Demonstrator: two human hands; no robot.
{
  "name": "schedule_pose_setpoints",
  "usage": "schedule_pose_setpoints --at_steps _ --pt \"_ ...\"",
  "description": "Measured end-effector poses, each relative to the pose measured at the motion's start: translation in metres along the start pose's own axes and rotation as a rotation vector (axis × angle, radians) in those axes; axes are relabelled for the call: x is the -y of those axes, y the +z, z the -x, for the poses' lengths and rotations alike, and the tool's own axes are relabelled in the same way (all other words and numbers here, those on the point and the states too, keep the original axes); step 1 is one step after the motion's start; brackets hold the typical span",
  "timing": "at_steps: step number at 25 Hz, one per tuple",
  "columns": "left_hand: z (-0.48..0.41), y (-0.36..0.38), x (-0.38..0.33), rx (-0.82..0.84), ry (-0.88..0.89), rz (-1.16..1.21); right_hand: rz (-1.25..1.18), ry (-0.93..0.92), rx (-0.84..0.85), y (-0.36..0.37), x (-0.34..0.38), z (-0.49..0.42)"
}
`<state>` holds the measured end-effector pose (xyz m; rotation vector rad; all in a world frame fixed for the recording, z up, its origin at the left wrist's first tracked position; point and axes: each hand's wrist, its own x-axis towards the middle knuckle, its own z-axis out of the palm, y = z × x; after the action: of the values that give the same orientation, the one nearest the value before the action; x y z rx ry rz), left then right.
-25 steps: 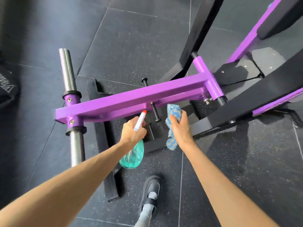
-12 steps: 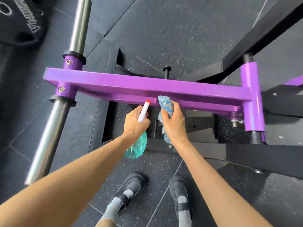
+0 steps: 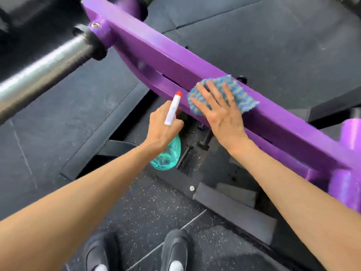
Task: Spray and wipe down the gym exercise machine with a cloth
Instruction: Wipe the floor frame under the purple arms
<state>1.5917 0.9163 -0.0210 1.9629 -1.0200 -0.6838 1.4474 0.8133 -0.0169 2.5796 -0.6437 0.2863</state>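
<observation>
So, I judge I'm mid-wipe, with plenty left. On the far left the steel weight sleeve (image 3: 39, 71) shows no cloth or spray on it that I can make out. My left hand (image 3: 162, 128) has its fingers curled round the neck of the spray bottle (image 3: 167, 155), which hangs just below the purple beam (image 3: 156, 45) with its red-tipped nozzle aimed up at the near edge. The bottle's teal body is see-through, but I cannot tell how much liquid is in it. To the right, my right hand (image 3: 220, 112) lies flat, fingers spread, pressing the blue-and-grey cloth (image 3: 242, 94) on the beam's top face at mid-length. The beam's right end and upright look not yet reached.
</observation>
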Motion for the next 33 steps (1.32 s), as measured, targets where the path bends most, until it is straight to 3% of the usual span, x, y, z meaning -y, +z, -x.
schedule_pose_setpoints --at_steps 4,8,13,18,20,22,24,26,30,33 --pt "-0.036 -0.015 0.032 -0.079 0.052 0.048 0.341 -0.296 0.018 0.041 -0.020 -0.029" --pt "-0.080 -0.032 0.079 -0.313 0.150 0.020 0.618 -0.247 -0.067 0.068 0.028 -0.096" --pt "-0.093 -0.053 0.118 -0.491 0.181 0.077 0.625 -0.258 -0.028 0.074 0.075 -0.190" --pt "-0.102 -0.085 0.129 -0.433 0.176 0.102 0.573 -0.145 -0.070 0.079 0.097 -0.214" --pt "-0.099 -0.092 0.123 -0.408 0.163 0.117 0.633 -0.201 -0.067 0.078 0.085 -0.195" --pt "-0.095 -0.098 0.124 -0.392 0.139 0.212 0.660 -0.257 -0.205 0.084 0.073 -0.183" --pt "-0.084 -0.101 0.135 -0.381 0.114 0.241 0.499 -0.279 -0.408 0.100 0.074 -0.190" --pt "-0.074 -0.097 0.152 -0.335 0.130 0.223 0.303 -0.250 -0.508 0.122 0.095 -0.202" --pt "-0.055 -0.101 0.176 -0.251 0.231 0.196 0.076 0.073 -0.288 0.182 0.143 -0.160" --pt "-0.051 -0.114 0.183 -0.309 0.168 0.354 0.062 0.149 -0.262 0.194 0.148 -0.142"
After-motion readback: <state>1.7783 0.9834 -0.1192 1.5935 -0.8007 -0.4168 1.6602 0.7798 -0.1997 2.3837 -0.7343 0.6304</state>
